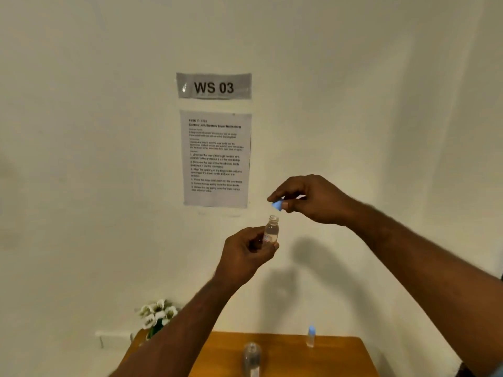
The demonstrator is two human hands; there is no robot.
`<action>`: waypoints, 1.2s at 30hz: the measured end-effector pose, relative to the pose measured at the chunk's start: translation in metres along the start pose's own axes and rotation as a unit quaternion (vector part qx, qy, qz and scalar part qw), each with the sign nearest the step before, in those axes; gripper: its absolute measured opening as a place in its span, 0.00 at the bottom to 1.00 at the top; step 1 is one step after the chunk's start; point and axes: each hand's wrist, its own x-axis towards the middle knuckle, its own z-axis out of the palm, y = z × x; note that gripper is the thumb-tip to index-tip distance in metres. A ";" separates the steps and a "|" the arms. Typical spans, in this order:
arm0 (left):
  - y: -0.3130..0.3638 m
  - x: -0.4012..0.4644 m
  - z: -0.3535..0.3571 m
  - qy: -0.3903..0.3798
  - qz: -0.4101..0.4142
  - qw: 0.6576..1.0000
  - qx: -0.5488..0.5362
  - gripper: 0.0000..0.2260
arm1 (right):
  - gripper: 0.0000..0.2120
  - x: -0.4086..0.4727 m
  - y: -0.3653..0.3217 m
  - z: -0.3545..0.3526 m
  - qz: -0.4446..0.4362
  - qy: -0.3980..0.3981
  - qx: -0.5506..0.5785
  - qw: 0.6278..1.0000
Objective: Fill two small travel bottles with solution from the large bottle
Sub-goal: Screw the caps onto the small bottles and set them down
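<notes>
Head view: I see my left hand (pixel 245 254) raised in front of the wall, grip closed round a small clear bottle (pixel 271 230), upright, neck open, liquid inside. My right hand (pixel 313 200) is just above and to the right of it, thumb and fingertips pinching a blue cap (pixel 277 205), cap apart from the neck. Below, on the wooden table (pixel 334 355): a large clear bottle (pixel 251 359) near the front edge, blurred, and a second small bottle with a blue cap (pixel 311 336) standing further back right. White flowers (pixel 158 314) at the table's left corner. Sign "WS 03" (pixel 214 86) and an instruction sheet (pixel 215 159) on the wall.
</notes>
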 end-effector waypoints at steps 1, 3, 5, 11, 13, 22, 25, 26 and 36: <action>0.006 0.003 -0.001 0.006 0.005 1.000 -0.005 0.12 | 0.11 0.005 -0.009 -0.006 -0.008 -0.016 -0.020 1.000; 0.015 0.006 -0.003 0.013 0.013 1.000 -0.013 0.12 | 0.13 0.012 -0.025 -0.014 -0.016 -0.046 -0.064 0.997; 0.023 0.006 -0.006 0.012 0.022 1.000 -0.013 0.11 | 0.14 0.015 -0.038 -0.018 -0.023 -0.071 -0.101 0.992; 0.038 0.005 -0.013 0.005 0.030 0.999 -0.019 0.08 | 0.15 0.017 -0.057 -0.025 -0.030 -0.099 -0.142 0.984; 0.042 0.004 -0.015 0.004 0.033 0.999 -0.016 0.07 | 0.15 0.015 -0.062 -0.026 -0.031 -0.099 -0.151 0.983; 0.051 -0.002 -0.013 -0.007 0.034 0.999 -0.034 0.06 | 0.12 0.011 -0.074 -0.025 0.018 -0.067 -0.163 0.984; 0.051 -0.005 -0.013 -0.004 0.041 0.999 -0.017 0.07 | 0.11 0.009 -0.076 -0.035 0.016 -0.055 -0.087 0.995; 0.051 -0.006 -0.013 -0.003 0.042 0.999 -0.014 0.07 | 0.12 0.008 -0.076 -0.039 0.015 -0.071 -0.076 0.995; 0.043 -0.011 -0.007 0.005 0.037 0.999 -0.020 0.07 | 0.12 0.006 -0.070 -0.030 0.044 -0.045 -0.159 0.985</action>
